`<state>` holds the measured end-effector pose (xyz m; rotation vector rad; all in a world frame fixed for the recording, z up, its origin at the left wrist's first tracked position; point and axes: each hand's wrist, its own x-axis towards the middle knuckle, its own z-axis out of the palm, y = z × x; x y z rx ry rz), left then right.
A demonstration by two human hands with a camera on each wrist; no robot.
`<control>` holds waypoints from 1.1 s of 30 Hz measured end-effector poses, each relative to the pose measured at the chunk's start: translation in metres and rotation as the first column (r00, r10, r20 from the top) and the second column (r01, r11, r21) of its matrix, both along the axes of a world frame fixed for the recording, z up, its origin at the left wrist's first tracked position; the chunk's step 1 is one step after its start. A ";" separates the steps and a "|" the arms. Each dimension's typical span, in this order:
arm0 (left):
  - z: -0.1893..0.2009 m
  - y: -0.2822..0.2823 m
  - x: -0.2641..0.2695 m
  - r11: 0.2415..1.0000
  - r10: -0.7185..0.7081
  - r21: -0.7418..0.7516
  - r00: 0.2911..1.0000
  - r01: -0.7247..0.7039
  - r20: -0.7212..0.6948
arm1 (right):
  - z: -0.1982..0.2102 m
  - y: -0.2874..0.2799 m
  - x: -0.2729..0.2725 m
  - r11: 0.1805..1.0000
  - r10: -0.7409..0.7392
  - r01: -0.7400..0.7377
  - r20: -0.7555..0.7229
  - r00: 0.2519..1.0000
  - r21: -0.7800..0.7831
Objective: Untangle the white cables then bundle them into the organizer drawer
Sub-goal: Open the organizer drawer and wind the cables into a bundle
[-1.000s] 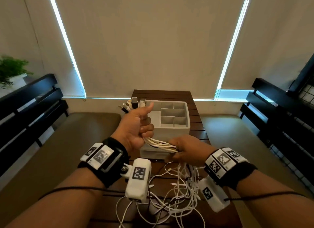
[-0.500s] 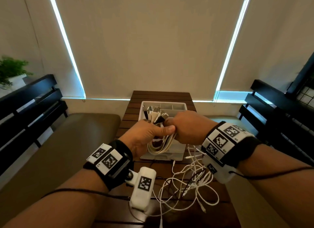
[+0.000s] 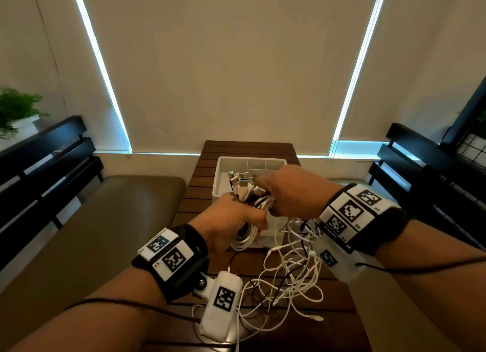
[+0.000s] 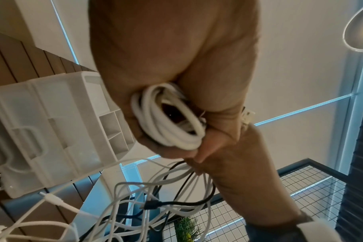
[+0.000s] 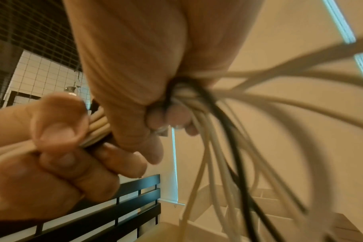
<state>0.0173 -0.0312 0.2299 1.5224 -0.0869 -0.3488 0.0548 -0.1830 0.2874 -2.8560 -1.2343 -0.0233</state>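
Note:
Both hands hold a bundle of white cables point(image 3: 247, 236) above the table, in front of the white organizer point(image 3: 223, 167). My left hand point(image 3: 236, 220) grips the looped coil point(image 4: 168, 124) in its fist. My right hand point(image 3: 286, 191) grips the same cables just right of it, fingers curled round the strands point(image 5: 176, 96). USB plug ends point(image 3: 240, 181) stick up between the hands, over the organizer's left part. The loose ends hang from the right hand in a tangle point(image 3: 289, 278) down to the table, with a black cable point(image 4: 176, 203) among them.
The organizer has several divided compartments point(image 3: 263, 166) and drawer fronts point(image 4: 31, 139). It stands on a narrow slatted wooden table point(image 3: 247, 148). Brown cushioned benches point(image 3: 105, 220) flank the table, with black slatted backrests point(image 3: 39, 167) at both sides. A plant point(image 3: 15, 110) sits far left.
The right hand came up from low beside the organizer to meet the left, then both hands kept looping the cables. The coil in the left fist has grown and the hanging tangle has lifted.

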 end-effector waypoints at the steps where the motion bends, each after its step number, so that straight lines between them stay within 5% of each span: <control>1: -0.001 0.002 0.001 1.000 0.013 0.001 1.000 -0.013 -0.014 | 0.001 -0.004 0.003 1.000 -0.009 0.009 -0.005 1.000 0.009; 9: -0.006 -0.006 -0.003 0.991 0.015 -0.125 0.980 -0.040 -0.197 | -0.002 -0.010 0.012 0.995 -0.011 0.013 -0.024 1.000 0.102; 13: -0.003 -0.012 -0.003 0.996 -0.005 -0.087 0.989 -0.008 -0.147 | -0.001 -0.007 0.012 0.991 -0.046 0.041 0.038 0.998 0.125; 17: -0.010 -0.013 0.003 0.982 0.145 -0.112 0.987 -0.152 -0.073 | -0.016 -0.017 0.007 0.965 -0.087 0.076 0.033 0.996 0.250; 19: -0.016 -0.013 0.008 0.970 0.206 -0.124 0.978 -0.210 -0.041 | -0.027 -0.023 0.000 0.925 -0.091 0.073 0.032 0.995 0.373; 22: -0.023 -0.013 0.013 0.947 0.290 -0.138 0.957 -0.291 -0.028 | -0.042 -0.025 -0.015 0.746 -0.187 0.189 -0.072 0.980 0.639; 24: -0.026 -0.015 0.015 0.944 0.289 -0.149 0.955 -0.295 -0.060 | -0.049 -0.021 -0.023 0.685 -0.189 0.420 -0.411 0.892 0.596; 26: -0.028 -0.019 0.016 0.946 0.249 -0.190 0.965 -0.261 -0.082 | -0.062 -0.016 -0.023 0.723 -0.091 0.512 -0.672 0.735 0.463; 30: -0.026 -0.033 0.014 0.969 0.197 -0.149 0.980 -0.198 -0.021 | -0.079 -0.008 -0.018 0.651 0.126 0.589 -0.833 0.539 0.480; 33: -0.030 -0.037 0.010 0.981 0.161 -0.106 0.987 -0.160 -0.005 | -0.084 -0.003 -0.015 0.626 0.090 0.611 -0.823 0.560 0.485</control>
